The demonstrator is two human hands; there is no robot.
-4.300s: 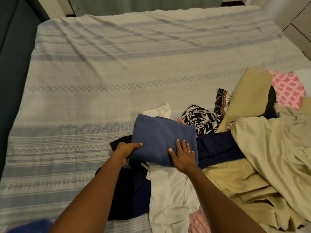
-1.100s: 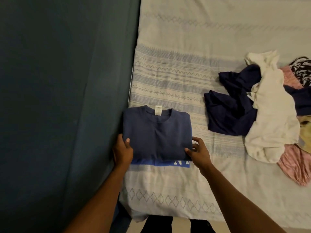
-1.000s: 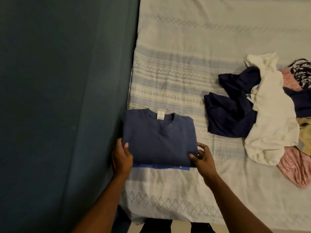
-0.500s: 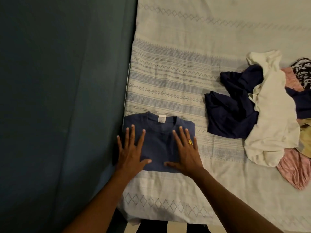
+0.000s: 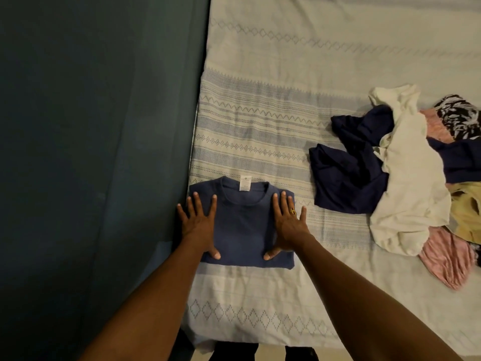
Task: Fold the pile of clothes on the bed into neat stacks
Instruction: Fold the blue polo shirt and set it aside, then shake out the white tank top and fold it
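The folded blue T-shirt (image 5: 242, 225) lies flat on the bed (image 5: 260, 121), in the near left corner of it. Its collar, with a white label (image 5: 245, 182), points away from the person. The left edge of the shirt runs just along the left edge of the bed, where a dark teal surface (image 5: 91, 152) begins. Its near edge is straight and stays a little back from the near edge of the bed.

The left hand (image 5: 197, 225) rests flat on the left part of the shirt, released, with straight, spread fingers; its outer finger reaches over the shirt's left edge. The right hand (image 5: 286, 225) lies flat on the right part in the same way, grasping nothing, and its little finger is past the right edge, on the bedspread. A ring (image 5: 293, 211) is on this hand.

The unfolded pile (image 5: 406, 178) is at the right, apart from the shirt: a dark navy garment (image 5: 346, 178) nearest, a white one (image 5: 408, 183) over it, pink cloth (image 5: 445, 256) at the near side. A strip of bare bedspread lies between shirt and pile, and a wide bare area lies beyond the collar.
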